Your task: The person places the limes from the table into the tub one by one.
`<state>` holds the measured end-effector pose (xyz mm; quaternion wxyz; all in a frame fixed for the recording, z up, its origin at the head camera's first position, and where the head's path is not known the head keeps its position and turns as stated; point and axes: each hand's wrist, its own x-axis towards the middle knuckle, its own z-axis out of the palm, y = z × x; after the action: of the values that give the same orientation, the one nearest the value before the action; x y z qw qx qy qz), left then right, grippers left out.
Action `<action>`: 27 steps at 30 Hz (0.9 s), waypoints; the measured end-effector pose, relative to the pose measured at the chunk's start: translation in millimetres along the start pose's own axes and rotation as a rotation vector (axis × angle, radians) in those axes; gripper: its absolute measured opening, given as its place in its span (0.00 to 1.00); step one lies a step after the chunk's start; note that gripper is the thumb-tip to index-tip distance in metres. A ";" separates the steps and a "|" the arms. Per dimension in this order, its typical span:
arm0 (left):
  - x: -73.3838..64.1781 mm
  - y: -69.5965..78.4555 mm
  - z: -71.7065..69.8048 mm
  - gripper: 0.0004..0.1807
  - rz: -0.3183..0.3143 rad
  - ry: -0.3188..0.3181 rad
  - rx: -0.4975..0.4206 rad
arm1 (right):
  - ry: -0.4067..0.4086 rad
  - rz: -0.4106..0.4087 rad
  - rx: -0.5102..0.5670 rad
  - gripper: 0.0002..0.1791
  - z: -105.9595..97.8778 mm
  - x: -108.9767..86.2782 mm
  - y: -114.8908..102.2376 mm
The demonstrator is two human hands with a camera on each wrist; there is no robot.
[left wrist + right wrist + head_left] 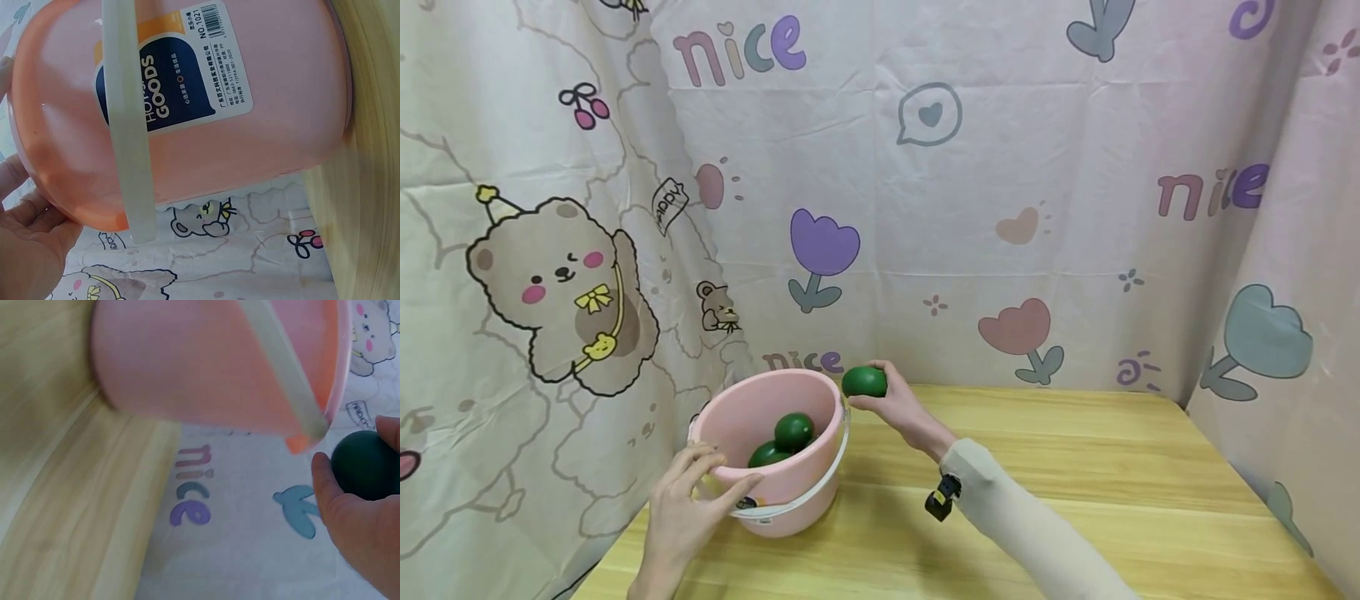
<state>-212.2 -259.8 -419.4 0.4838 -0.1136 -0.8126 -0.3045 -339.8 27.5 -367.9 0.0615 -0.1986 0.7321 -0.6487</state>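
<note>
A pink bucket (790, 483) with a white handle stands on the wooden table. My left hand (681, 500) grips its near left rim, the fingers over the edge and the thumb along the outside. Inside the bucket lie a smooth, dark green oval fruit (794, 432) and another green fruit (769, 455), partly hidden by the near wall. Just outside the right rim, my right hand (901, 408) holds a similar green oval fruit (863, 382) between thumb and fingers, at about rim height. The right wrist view shows this hand beside the bucket's rim.
Light wooden tabletop (1075, 483) extends to the right of the bucket. A printed curtain (925, 217) hangs behind the table and along both sides, close to the bucket on the left. The bucket's handle (128, 119) hangs down across its labelled front.
</note>
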 end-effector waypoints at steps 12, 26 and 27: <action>-0.2 -1.7 -0.3 0.23 0.010 -0.001 -0.022 | -0.042 -0.089 -0.009 0.33 32.0 6.1 -19.3; 0.4 -1.1 -0.3 0.23 0.007 -0.002 -0.019 | -0.010 -0.031 -0.270 0.35 57.9 18.4 -36.6; 0.4 -0.9 -0.4 0.23 0.008 -0.001 -0.019 | -0.008 -0.036 -0.274 0.34 59.0 19.3 -36.2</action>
<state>-212.6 -260.9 -419.3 0.4832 -0.1215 -0.8096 -0.3104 -329.4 -37.2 -338.3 0.0253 -0.2209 0.8099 -0.5428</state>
